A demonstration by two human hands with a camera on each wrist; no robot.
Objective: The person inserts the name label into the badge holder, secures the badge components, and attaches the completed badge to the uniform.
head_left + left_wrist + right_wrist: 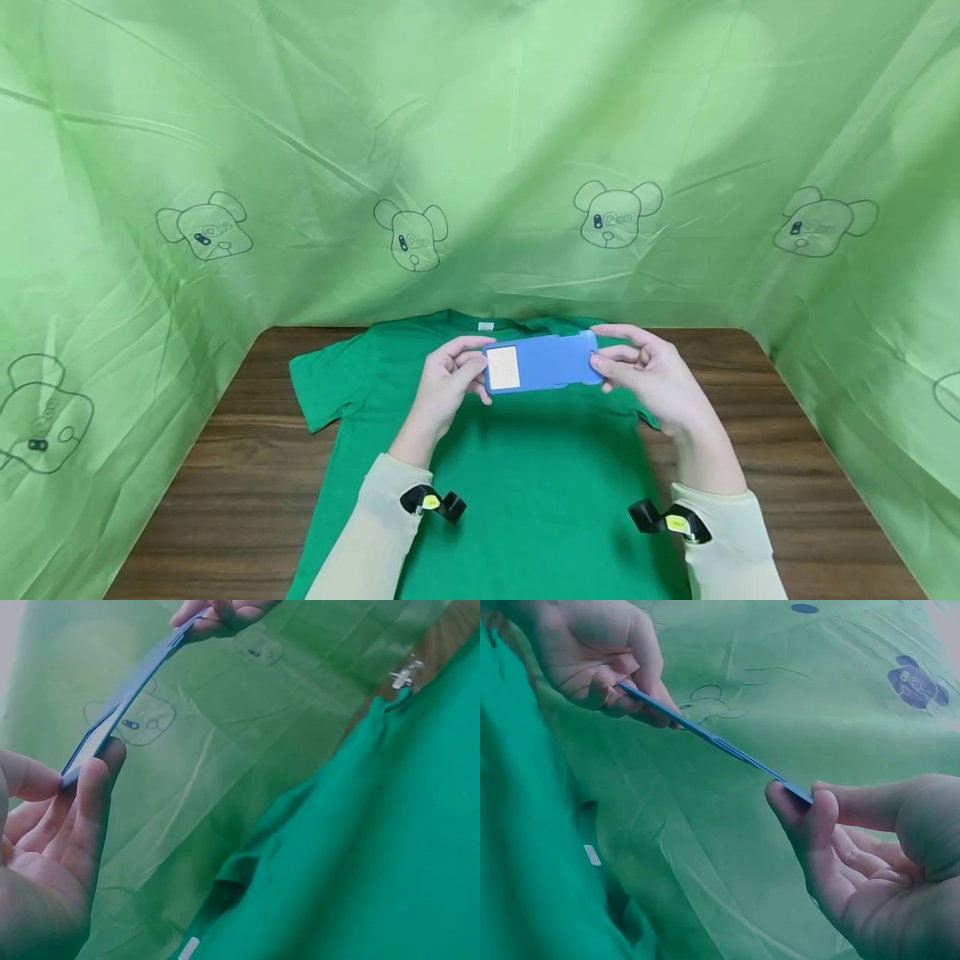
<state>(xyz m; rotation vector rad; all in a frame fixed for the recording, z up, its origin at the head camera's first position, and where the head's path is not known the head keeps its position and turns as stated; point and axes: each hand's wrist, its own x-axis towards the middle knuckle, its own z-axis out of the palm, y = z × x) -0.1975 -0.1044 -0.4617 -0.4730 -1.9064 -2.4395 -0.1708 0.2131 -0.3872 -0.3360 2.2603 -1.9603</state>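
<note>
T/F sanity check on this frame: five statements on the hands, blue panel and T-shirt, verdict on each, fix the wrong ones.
1. The left hand and right hand both hold the blue panel. True.
2. The pale label is at the right hand's end of the blue panel. False: it is at the left hand's end.
3. The green T-shirt lies spread on the wooden table. True.
4. The blue panel lies flat on the green T-shirt. False: it is held up above it.
5. The white neck tag is on the near side of the table. False: it is on the far side.
</note>
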